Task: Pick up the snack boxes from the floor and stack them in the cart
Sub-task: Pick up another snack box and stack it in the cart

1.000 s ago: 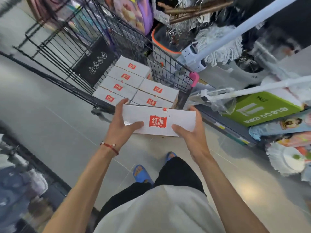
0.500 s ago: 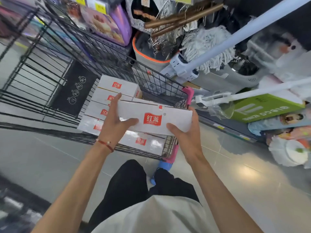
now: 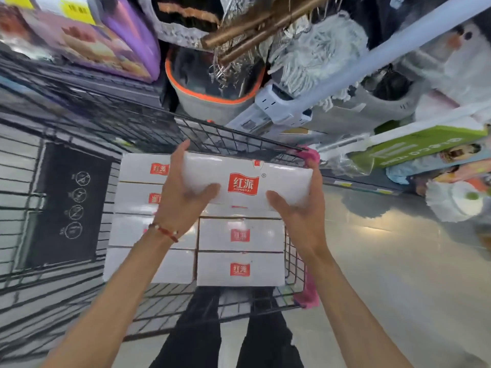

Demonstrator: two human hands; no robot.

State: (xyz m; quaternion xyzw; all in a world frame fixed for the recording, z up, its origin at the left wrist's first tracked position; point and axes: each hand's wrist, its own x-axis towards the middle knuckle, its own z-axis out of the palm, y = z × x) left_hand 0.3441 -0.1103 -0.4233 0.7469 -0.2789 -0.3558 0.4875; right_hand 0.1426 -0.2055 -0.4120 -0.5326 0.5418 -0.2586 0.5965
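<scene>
I hold a white snack box (image 3: 247,179) with a red logo by its two ends, over the far right part of the wire cart (image 3: 233,139). My left hand (image 3: 180,197) grips its left end with the thumb on top. My right hand (image 3: 300,211) grips its right end the same way. Below it, several identical white boxes lie flat in two columns on the cart's floor, such as one (image 3: 240,235) in the right column and one (image 3: 140,168) at the far left.
The cart's black child-seat flap (image 3: 69,205) with white icons is at the left. Beyond the cart are a grey bucket with an orange rim (image 3: 212,99), mop heads (image 3: 316,51) and a long white pole (image 3: 398,46). A green carton (image 3: 414,147) lies at the right. Pale floor (image 3: 398,261) shows to the right.
Both hands have carried the box forward, from in front of the cart to over the boxes inside it. The view has come closer and now looks straight down into the cart.
</scene>
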